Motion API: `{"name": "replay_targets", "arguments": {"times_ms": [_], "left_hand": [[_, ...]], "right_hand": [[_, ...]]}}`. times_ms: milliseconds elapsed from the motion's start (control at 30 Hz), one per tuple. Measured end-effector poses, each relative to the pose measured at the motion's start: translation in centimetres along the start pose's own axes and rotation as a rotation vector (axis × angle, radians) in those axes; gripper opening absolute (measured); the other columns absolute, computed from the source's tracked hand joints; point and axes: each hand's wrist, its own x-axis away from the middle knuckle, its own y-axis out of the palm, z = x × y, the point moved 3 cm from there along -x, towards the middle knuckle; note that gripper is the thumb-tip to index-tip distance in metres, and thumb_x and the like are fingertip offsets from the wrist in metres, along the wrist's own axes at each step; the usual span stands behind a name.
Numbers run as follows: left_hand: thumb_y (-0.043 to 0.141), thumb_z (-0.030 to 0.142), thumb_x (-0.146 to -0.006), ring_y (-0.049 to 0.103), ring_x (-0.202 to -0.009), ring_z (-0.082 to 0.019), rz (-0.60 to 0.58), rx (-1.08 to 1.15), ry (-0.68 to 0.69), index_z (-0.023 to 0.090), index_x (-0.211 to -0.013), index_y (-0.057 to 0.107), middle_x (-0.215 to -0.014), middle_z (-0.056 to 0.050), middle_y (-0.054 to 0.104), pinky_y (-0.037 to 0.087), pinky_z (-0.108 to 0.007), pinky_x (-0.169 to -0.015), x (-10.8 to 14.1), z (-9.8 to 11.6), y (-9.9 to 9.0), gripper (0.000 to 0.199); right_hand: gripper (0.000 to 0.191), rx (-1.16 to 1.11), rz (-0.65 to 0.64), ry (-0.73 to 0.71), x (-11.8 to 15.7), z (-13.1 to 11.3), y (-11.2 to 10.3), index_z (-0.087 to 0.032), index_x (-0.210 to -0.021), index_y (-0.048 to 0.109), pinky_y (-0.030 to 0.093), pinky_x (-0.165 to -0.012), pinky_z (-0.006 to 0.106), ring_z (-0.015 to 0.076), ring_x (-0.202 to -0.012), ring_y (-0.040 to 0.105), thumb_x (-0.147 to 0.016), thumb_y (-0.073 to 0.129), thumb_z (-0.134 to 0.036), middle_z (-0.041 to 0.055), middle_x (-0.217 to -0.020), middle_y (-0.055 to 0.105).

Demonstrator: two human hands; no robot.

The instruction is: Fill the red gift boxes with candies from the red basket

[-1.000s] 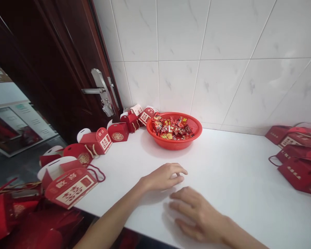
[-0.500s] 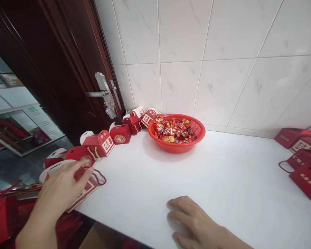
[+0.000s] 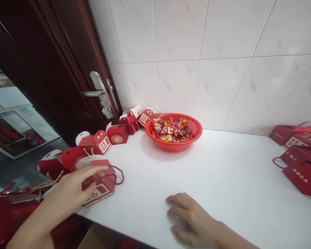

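Note:
My left hand (image 3: 80, 185) is closed round a red and white paper box (image 3: 103, 193) with a dark red cord loop, near the table's front left edge. On the white table (image 3: 223, 180), my right hand (image 3: 188, 221) rests with its fingers apart and nothing in them. Beyond both hands stands a red plastic basket (image 3: 173, 147) of wrapped candies (image 3: 171, 131), against the tiled wall.
Several red boxes (image 3: 118, 135) line the left edge up to the wall. More red boxes (image 3: 300, 173) stand at the far right. A dark door (image 3: 67, 69) with a metal handle is at the left. Red bags (image 3: 2, 221) lie at lower left.
My left hand has moved right with the red and white box, away from the row of boxes. My right hand has stayed on the table. The view has shifted slightly.

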Motion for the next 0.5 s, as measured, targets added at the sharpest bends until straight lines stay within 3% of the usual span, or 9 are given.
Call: {"name": "replay_targets", "arguments": {"times_ms": [100, 167, 300, 400, 500], "left_hand": [[0.057, 0.027, -0.083, 0.074, -0.091, -0.025, 0.128, 0.100, 0.189, 0.029, -0.094, 0.075, -0.101, 0.001, 0.078, 0.059, -0.034, -0.085, -0.7, 3.6, 0.4, 0.022], [0.054, 0.022, -0.087, 0.073, -0.091, -0.021, 0.154, 0.194, 0.332, 0.027, -0.094, 0.074, -0.101, -0.001, 0.077, 0.058, -0.030, -0.085, -1.5, 6.7, 1.4, 0.021], [0.050, 0.013, -0.095, 0.070, -0.099, -0.016, 0.056, 0.389, 0.615, 0.023, -0.103, 0.072, -0.105, -0.003, 0.075, 0.056, -0.024, -0.087, -2.2, 12.1, 4.3, 0.026], [0.053, 0.014, -0.096, 0.068, -0.109, -0.016, -0.074, 0.473, 0.751, 0.023, -0.112, 0.070, -0.117, -0.005, 0.072, 0.055, -0.025, -0.094, -2.1, 14.1, 6.0, 0.025], [0.057, 0.019, -0.096, 0.065, -0.116, -0.019, -0.049, 0.535, 0.727, 0.023, -0.118, 0.069, -0.128, -0.008, 0.066, 0.055, -0.029, -0.098, -2.7, 14.0, 6.4, 0.025]], "right_hand": [[0.028, 0.001, 0.034, -0.005, 0.0, 0.0, -0.2, -0.020, -0.110, 0.064, 0.054, -0.093, 0.040, 0.0268, -0.108, 0.060, -0.081, 0.063, -0.019, 0.0126, -0.129, 0.061], [0.036, -0.025, 0.111, 0.021, -0.1, 0.3, -0.7, -0.021, -0.122, 0.060, 0.053, -0.098, 0.039, 0.0262, -0.115, 0.059, -0.086, 0.060, -0.020, 0.0131, -0.131, 0.060], [0.037, -0.081, 0.457, 0.144, -0.1, 1.9, -3.0, -0.025, -0.132, 0.050, 0.054, -0.097, 0.036, 0.0227, -0.114, 0.062, -0.095, 0.054, -0.027, 0.0112, -0.127, 0.062], [0.033, -0.100, 0.666, 0.253, 0.1, 3.4, -4.6, -0.026, -0.129, 0.051, 0.056, -0.090, 0.038, 0.0224, -0.105, 0.066, -0.097, 0.055, -0.033, 0.0093, -0.122, 0.065], [0.028, -0.099, 0.761, 0.363, 0.6, 4.5, -5.6, -0.025, -0.122, 0.055, 0.058, -0.087, 0.040, 0.0231, -0.100, 0.067, -0.097, 0.055, -0.037, 0.0090, -0.117, 0.066]]}}
